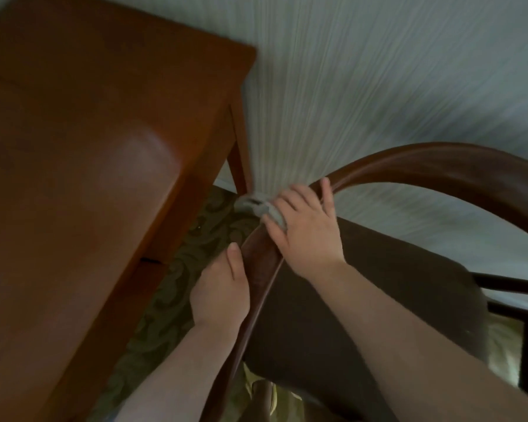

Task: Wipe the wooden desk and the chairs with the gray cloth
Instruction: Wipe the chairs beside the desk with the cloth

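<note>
Cloth (261, 208), gray, bunched, at the centre of the frame, lying on the curved dark wooden rail of the chair (439, 166); only a small part of it shows beyond the fingers that cover it. Right hand (305, 229), entered from the lower right, lies flat over the cloth with fingers straight and slightly spread, pressing it onto the rail; I see its thumb laid along the rail's upper side. Left hand (223, 290), entered from the bottom centre, grips the same rail just below the cloth, thumb up along the rail's outer face, the other fingers hidden behind the wood, so I cannot tell how far they curl. Chair rail arcs from the lower centre up through the middle and off the right edge; its dark brown seat or back pad (363, 300) fills the lower right. Wooden desk (89, 147), reddish brown, glossy, occupies the left half, one leg visible near the centre top, just beside the cloth. Patterned carpet (177, 269), olive with scrollwork, shows between desk and chair. Pale striped wall (378, 71) fills the upper right, blurred.
</note>
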Demonstrator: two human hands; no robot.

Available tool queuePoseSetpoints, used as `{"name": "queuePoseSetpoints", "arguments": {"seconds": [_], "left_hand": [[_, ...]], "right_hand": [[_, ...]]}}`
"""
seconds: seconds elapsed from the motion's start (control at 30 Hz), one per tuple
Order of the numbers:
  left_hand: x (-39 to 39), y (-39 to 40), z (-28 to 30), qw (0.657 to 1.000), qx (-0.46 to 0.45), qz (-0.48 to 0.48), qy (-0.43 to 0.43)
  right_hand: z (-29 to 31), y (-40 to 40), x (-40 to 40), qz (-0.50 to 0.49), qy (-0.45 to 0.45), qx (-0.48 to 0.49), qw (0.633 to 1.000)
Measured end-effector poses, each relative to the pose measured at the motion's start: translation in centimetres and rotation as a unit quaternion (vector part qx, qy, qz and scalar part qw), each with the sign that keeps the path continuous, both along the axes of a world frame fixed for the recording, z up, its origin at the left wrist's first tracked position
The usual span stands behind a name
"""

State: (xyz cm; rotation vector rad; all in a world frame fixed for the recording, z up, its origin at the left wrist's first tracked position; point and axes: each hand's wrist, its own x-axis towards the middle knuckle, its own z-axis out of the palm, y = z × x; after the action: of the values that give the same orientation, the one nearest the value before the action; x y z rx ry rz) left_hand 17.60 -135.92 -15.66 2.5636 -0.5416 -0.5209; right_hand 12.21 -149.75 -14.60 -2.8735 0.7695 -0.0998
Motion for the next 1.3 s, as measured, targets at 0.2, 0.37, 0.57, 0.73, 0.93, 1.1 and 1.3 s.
{"name": "queuePoseSetpoints", "arguments": {"seconds": [0.2,0.37,0.57,0.73,0.93,1.1,1.3], "left_hand": [[0.1,0.6,-0.3,0.997,-0.008,-0.07,-0.006],[0.2,-2.3,0.1,0.993,0.029,-0.104,-0.058],[-0.3,-13.6,1.5,0.954,-0.051,-0.276,-0.101],[-3.7,-21.8,1.9,0.94,-0.108,-0.304,-0.109],[-7.1,-25.5,2.4,0.929,-0.073,-0.327,-0.159],[-10.3,-28.7,3.3,0.896,-0.105,-0.398,-0.165],[-16.0,-31.6,3.6,0.858,-0.094,-0.46,-0.209]], "right_hand": [[-0.5,2.8,0.6,0.105,0.009,0.039,0.994],[0.4,-8.2,-1.6,-0.09,0.009,-0.076,0.993],[1.1,-13.8,-6.6,-0.406,-0.024,-0.101,0.908],[2.6,-14.8,-5.8,-0.194,0.038,-0.093,0.976],[2.0,-20.4,-16.9,-0.428,0.021,-0.078,0.9],[0.7,-19.7,-22.3,-0.603,-0.051,-0.02,0.796],[1.3,-20.6,-25.2,-0.481,-0.027,-0.003,0.876]]}}
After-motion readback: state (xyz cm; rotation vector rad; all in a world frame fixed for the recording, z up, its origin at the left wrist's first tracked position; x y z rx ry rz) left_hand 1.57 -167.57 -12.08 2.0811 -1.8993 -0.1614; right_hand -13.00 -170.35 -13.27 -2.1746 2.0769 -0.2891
